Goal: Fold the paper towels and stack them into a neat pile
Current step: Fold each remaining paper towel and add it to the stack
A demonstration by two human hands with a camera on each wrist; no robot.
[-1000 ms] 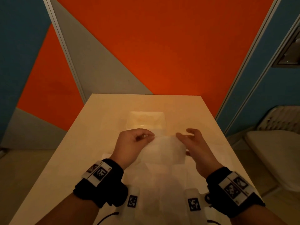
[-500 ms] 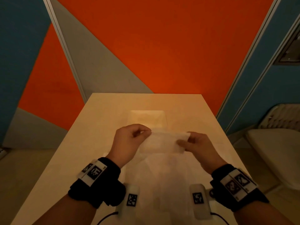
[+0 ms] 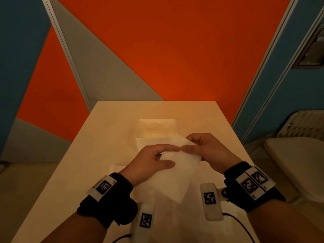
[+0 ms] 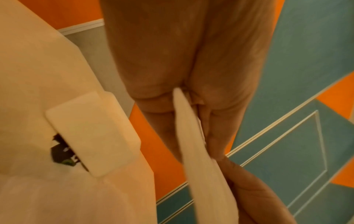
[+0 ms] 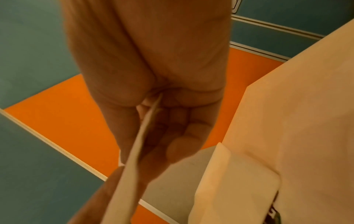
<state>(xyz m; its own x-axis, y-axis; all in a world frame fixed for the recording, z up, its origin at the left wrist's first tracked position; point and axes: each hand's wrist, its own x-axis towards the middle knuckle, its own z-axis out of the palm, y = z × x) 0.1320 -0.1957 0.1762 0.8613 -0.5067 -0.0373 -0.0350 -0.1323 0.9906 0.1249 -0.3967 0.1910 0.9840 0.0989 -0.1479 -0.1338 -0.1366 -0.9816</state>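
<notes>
Both hands hold one white paper towel in the air above the table, and it hangs down from them with a fold in it. My left hand pinches its upper left edge between thumb and fingers. My right hand pinches the upper right edge, and the two hands' fingertips nearly meet. In the left wrist view the towel runs edge-on between the thumb and fingers. The right wrist view shows the towel the same way. More flat towels lie on the table under the hands.
A white rectangular container stands on the pale table just beyond the hands. Orange, grey and blue wall panels rise behind the table. A pale seat stands to the right of the table.
The hands have come together from well apart, bringing the towel's two top corners near each other. The towel now hangs lower and folded instead of stretched wide.
</notes>
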